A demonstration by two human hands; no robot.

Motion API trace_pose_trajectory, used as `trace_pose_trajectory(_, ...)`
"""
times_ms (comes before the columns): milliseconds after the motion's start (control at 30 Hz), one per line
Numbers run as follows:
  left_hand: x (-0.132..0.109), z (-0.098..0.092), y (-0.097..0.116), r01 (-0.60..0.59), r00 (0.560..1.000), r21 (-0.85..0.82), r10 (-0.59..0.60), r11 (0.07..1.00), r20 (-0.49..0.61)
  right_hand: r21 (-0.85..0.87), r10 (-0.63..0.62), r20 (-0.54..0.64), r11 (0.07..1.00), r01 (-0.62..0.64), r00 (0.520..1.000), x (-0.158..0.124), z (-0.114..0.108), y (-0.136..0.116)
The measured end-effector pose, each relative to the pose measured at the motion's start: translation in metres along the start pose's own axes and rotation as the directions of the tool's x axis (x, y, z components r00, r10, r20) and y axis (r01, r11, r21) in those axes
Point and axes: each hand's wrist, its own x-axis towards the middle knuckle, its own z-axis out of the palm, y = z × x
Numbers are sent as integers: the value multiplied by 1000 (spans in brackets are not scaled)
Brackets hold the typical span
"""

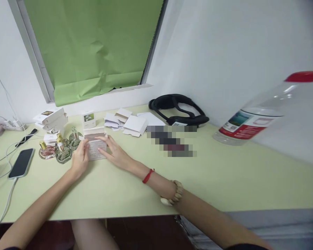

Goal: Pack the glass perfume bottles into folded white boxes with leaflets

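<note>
Between my two hands is a small white perfume box [97,151], its printed face toward me and its top flap raised. My left hand [80,158] is closed on the box's left side. Along the right edge, my right hand [114,151] grips it with bent fingers. Just left of my left hand stand several glass perfume bottles [63,152] with gold or clear caps. Behind the held box, another white box [89,119] with a flower picture stands upright. Whether anything is inside the held box is hidden.
Stacked white boxes [50,119] are at the back left, flattened white cartons [135,125] at the back middle. A black headset [182,109] lies near the wall. A large plastic bottle [250,116] stands right. A phone [21,163] with a cable lies left.
</note>
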Motion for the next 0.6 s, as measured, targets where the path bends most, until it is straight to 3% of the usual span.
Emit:
trace_pose_trajectory(233,-2,1,-1,42,998,-58,-40,997,49,6,31,7,1000,-31,1000,-2,0,7)
trace_pose_trajectory(433,-6,10,-6,170,985,-315,-163,934,49,252,126,-83,962,-102,988,0,8,11)
trace_pose_trajectory(533,-3,8,-4,259,966,-333,-239,907,101,416,255,-105,889,-190,961,5,10,13)
trace_pose_trajectory(600,-1,6,-2,293,956,-376,-280,879,90,558,398,-86,778,-287,913,9,8,18)
